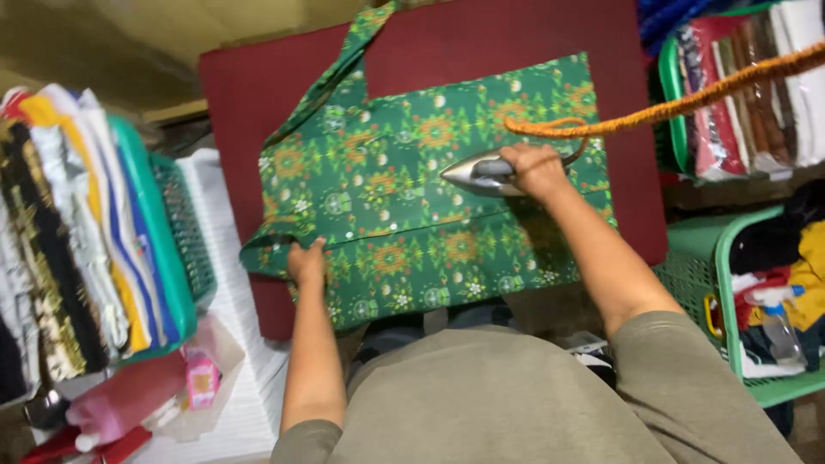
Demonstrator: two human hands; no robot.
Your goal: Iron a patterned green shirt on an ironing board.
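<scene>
Iron (481, 172) on shirt (404, 215), baskets (172, 258) either side.

A dark red padded surface (241, 94) fills the middle. To the left, a teal plastic basket (163, 249) holds folded clothes stacked on edge, with a white ribbed board (232, 344) just beside it. On the right, green baskets (730, 283) are packed with more laundry. Beyond the far edge, a dim yellowish floor (129, 43).

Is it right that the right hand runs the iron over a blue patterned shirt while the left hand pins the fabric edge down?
Not quite. The head view shows the shirt is green patterned, not blue. The right hand does grip the iron, and the left hand presses the fabric edge.
</scene>
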